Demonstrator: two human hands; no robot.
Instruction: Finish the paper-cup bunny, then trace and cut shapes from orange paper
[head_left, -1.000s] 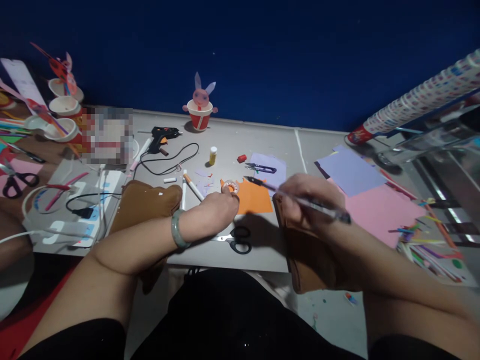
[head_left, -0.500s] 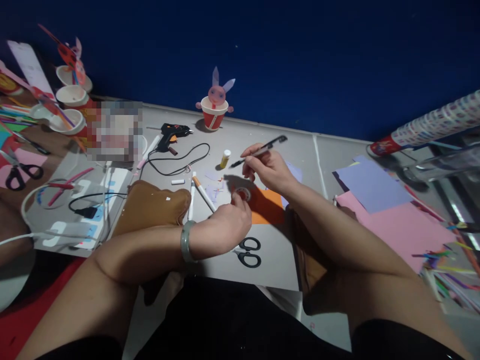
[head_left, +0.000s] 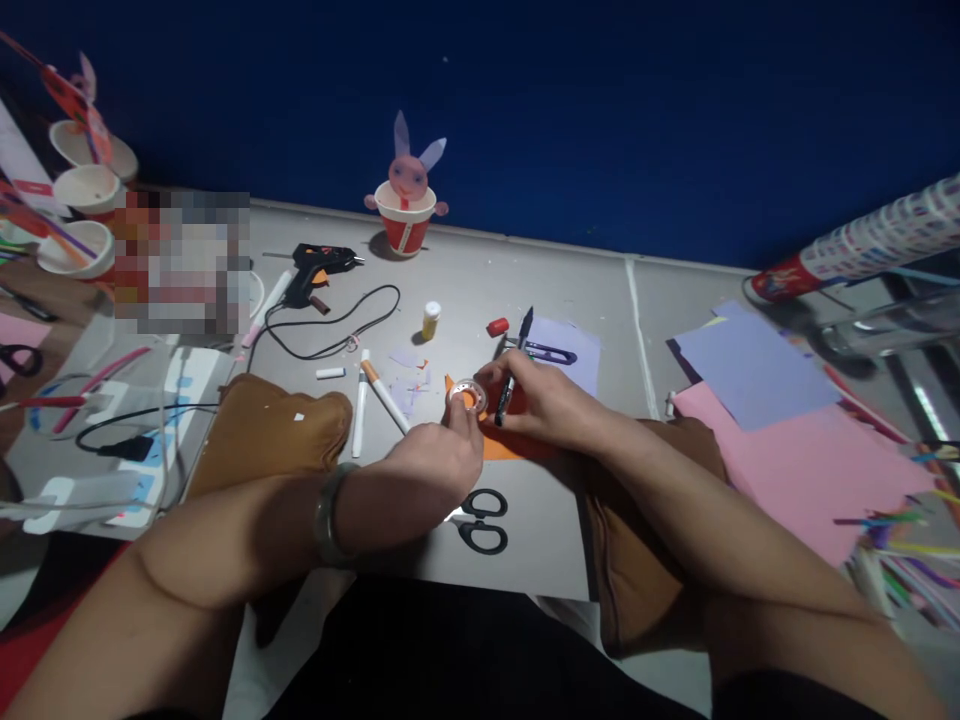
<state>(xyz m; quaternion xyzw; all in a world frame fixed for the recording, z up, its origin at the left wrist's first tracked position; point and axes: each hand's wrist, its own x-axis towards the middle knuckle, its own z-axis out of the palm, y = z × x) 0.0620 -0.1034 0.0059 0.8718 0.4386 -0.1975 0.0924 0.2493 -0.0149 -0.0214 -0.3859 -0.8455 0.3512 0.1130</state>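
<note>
My left hand [head_left: 444, 458] presses its fingertips onto a small clear tape roll [head_left: 477, 391] that lies over the orange paper [head_left: 504, 447]. My right hand [head_left: 551, 398] holds a black pen [head_left: 526, 327] slanting up between its fingers, and its fingertips reach the roll's right edge. Much of the orange paper is hidden beneath both hands. Scissors with black handles [head_left: 484, 537] lie just below my left hand. A sheet of purple paper [head_left: 581, 362] with a dark-blue-handled tool [head_left: 551, 353] on it is beyond my right hand.
A glue gun [head_left: 313, 268] with its cord, a yellow glue bottle [head_left: 430, 321], markers [head_left: 360, 415] and a red cap [head_left: 497, 327] lie around. A rabbit cup [head_left: 405, 220] stands at the back. Pink paper [head_left: 787, 470] is right; a power strip [head_left: 161, 440] is left.
My right hand has come down and closer to the left hand, with the pen turned from sideways to steep. The left fingers stay on the tape roll. The view has shifted a little.
</note>
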